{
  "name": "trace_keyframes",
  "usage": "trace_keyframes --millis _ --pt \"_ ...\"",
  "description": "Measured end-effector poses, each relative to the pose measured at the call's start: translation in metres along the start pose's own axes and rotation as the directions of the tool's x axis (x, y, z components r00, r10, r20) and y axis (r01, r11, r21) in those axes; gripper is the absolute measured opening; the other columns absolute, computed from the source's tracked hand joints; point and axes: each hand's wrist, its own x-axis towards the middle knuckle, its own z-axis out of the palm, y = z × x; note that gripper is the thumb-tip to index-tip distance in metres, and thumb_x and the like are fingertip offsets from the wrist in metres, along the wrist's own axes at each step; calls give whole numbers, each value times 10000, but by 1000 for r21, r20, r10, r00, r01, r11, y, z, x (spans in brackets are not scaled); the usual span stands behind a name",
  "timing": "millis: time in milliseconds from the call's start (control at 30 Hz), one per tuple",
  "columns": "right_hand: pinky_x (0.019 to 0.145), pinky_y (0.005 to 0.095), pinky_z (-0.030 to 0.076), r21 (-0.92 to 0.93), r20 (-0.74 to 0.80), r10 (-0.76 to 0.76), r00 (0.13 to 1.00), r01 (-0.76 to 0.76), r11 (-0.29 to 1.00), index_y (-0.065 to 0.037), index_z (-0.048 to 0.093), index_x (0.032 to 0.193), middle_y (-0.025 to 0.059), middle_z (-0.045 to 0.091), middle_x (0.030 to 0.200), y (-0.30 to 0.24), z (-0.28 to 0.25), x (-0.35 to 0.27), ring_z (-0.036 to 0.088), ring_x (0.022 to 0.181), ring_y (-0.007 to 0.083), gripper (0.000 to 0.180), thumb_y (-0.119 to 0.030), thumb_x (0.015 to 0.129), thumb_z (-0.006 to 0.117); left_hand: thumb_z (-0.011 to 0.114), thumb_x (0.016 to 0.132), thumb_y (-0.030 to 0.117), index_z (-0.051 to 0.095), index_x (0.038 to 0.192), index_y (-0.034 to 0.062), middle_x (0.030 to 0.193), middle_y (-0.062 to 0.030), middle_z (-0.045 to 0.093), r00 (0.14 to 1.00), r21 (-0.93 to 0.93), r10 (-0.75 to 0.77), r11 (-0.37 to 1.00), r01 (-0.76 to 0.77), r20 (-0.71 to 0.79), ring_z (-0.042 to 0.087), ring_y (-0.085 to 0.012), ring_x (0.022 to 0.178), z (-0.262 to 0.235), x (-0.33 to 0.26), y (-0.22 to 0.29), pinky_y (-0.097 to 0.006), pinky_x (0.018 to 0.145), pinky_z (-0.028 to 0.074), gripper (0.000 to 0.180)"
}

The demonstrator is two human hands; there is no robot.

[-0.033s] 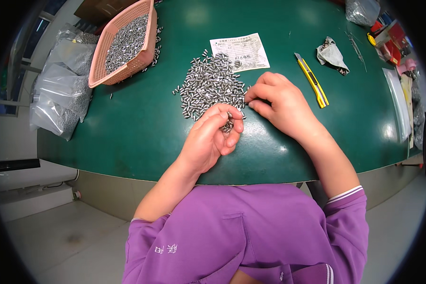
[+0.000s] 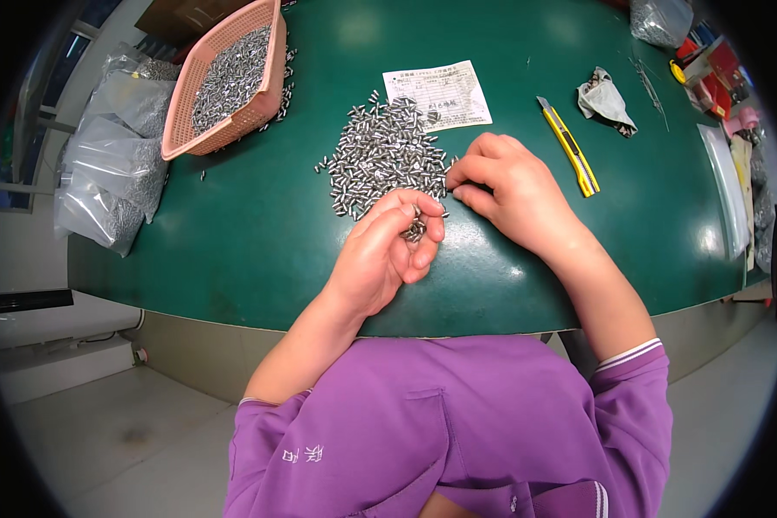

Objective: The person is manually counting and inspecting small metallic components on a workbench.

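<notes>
A heap of small shiny metal pins (image 2: 380, 155) lies loose on the green table (image 2: 319, 276). My left hand (image 2: 384, 246) is at the near edge of the heap, its fingers curled around several of the same metal pins (image 2: 415, 229). At the heap's right edge is my right hand (image 2: 505, 186), thumb and fingers pinched together. Whatever is between those fingertips is too small and too covered to make out. A printed paper slip (image 2: 462, 91) lies behind the heap, with a few pins over its lower left part.
At the far left stands a pink plastic basket (image 2: 272, 95) full of metal pins, beside clear bags (image 2: 116, 173) of small parts. A yellow utility knife (image 2: 570, 147) and a crumpled whitish cloth (image 2: 606, 102) lie to the right. Another filled bag (image 2: 662, 22) sits far right.
</notes>
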Motion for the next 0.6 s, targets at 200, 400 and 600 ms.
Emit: trace_keyframes --millis 200,400,600 --pt "718 361 461 -77 64 0 998 5 997 -70 620 825 51 547 813 -5 1 -2 546 835 246 114 -65 719 663 421 956 173 506 996 45 857 -62 521 1000 21 -2 1000 2 -7 449 -91 610 0 0 -1 -198 467 348 159" --pt "734 342 451 172 -21 -52 998 55 984 -65 596 829 52 554 832 -11 0 4 541 846 238 100 -68 750 657 481 942 141 482 985 58 836 -46 525 997 99 32 995 -25 -66 435 -55 578 1 0 -4 -177 436 335 93" --pt "752 332 447 296 -40 -186 982 189 936 -63 618 840 40 566 838 -15 1 4 546 838 214 99 -66 753 666 481 940 137 460 1011 64 824 -49 531 997 114 -14 993 23 -81 436 -50 563 0 0 -4 -178 433 335 104"
